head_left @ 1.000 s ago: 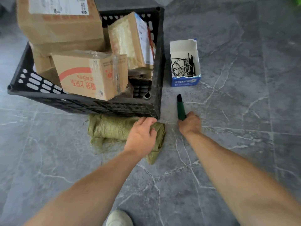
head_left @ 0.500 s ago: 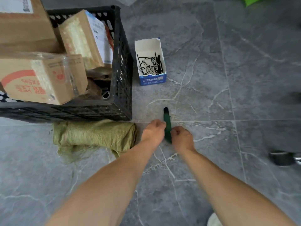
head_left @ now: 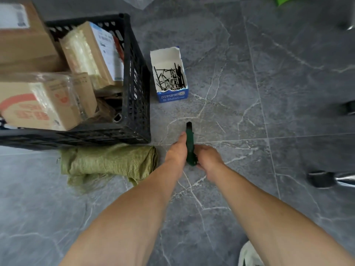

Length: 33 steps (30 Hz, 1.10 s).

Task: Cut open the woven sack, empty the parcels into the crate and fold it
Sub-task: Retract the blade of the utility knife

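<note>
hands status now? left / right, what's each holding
Left hand: closed on the green utility knife, gripping its left side.
Right hand: closed on the same knife, at its near end.

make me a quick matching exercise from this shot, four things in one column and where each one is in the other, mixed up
Things:
1. green cutter
2. folded woven sack
3. cardboard parcels
4. black ties

Places:
A. inside the black crate
B. in the small open box
C. between the left hand and right hand
D. on the floor in front of the crate

Pairs: 1-C, 2-D, 3-A, 4-B
</note>
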Available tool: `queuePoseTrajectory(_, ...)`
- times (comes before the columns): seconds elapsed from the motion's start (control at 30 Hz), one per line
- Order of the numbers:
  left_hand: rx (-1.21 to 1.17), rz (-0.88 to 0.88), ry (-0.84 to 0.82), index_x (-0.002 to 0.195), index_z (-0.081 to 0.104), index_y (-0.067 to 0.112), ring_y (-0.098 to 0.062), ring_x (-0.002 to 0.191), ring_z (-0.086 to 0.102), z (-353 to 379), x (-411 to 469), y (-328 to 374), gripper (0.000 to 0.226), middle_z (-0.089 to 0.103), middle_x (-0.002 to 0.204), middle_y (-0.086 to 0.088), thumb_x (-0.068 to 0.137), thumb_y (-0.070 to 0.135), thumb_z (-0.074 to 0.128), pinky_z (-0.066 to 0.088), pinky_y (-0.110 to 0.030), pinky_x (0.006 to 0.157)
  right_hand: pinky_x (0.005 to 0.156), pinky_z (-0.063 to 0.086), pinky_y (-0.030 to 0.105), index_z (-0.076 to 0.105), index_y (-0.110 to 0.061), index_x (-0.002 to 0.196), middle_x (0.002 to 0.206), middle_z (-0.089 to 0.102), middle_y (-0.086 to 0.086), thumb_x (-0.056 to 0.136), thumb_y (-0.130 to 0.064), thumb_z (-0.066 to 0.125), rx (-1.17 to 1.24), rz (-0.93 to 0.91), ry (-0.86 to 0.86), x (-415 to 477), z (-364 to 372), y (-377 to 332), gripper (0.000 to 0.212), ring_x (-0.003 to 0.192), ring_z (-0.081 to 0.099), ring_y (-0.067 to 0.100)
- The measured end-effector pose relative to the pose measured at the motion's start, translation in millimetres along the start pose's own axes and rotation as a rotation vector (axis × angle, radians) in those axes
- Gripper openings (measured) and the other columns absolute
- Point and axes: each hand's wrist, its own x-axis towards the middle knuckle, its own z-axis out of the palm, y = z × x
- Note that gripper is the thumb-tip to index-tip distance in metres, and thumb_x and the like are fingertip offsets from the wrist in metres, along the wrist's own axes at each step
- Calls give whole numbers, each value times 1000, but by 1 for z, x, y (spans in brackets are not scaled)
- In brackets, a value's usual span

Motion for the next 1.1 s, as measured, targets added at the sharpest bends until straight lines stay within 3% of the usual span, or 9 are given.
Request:
queuePoseTrajectory(0.17,-11,-39,51,118,67,19,-30,108,65,-10,-14,3,113,70,117,-10,42,97,37,47,-47,102,97,53,45,65,-35,75,108,72,5,92,-17,45,16,-42,22,-65,-5,-26,32,103,67,25)
queuePoseTrajectory(0.23,-10,-74,48,115,69,19,-28,104,66,-15,-45,14,114,72,111,-8,42,99,36,47,-46,101,98,52,45,64,-36,73,108,72,5,89,-14,48,15,-56,29,-105,-11,-41,31,105,66,26)
queuePoseTrajectory(0.4,-83,-80,60,115,70,15,-25,106,65,-23,-194,97,99,71,115,-7,59,90,36,46,-43,102,88,55,38,66,-34,83,104,73,8,92,-6,46,-12,-74,6,-213,-40,-97,36,96,67,24)
queuePoseTrajectory(0.47,-103,-69,34,109,72,11,-22,92,65,-24,-262,143,78,72,108,-8,82,76,36,51,-35,92,77,52,34,66,-32,93,97,72,8,92,-4,44,-36,-108,-22,-260,-56,-127,36,88,65,24)
queuePoseTrajectory(0.57,-116,-54,-20,104,70,8,-20,81,64,-23,-338,200,63,71,97,-10,97,59,35,50,-30,71,83,55,37,73,-30,94,97,76,4,80,-10,50,-95,-164,-16,-327,-83,-177,34,95,69,27)
queuePoseTrajectory(0.7,-153,5,-28,90,69,13,-25,88,68,-22,-430,273,55,73,97,-10,95,59,41,54,-37,87,95,54,37,74,-26,113,105,76,-6,73,-15,48,-149,-223,4,-402,-115,-243,49,101,70,15)
queuePoseTrajectory(0.77,-177,45,-37,86,67,13,-24,82,65,-22,-471,309,52,70,91,-9,96,57,42,53,-36,85,94,55,36,73,-29,116,106,76,-8,71,-16,45,-171,-268,-4,-441,-131,-279,54,100,70,13)
queuePoseTrajectory(0.93,-181,132,-68,101,69,11,-17,84,65,-16,-553,377,57,71,97,-5,96,59,38,55,-32,81,90,57,41,75,-28,108,104,76,-6,70,-18,45,-197,-370,45,-525,-166,-354,50,99,70,20)
queuePoseTrajectory(1.1,-154,223,-45,98,68,19,-24,102,66,-14,-615,420,53,71,109,-7,92,63,40,53,-44,97,86,59,41,76,-34,100,97,77,-6,71,-15,46,-189,-417,69,-578,-188,-401,46,95,71,20)
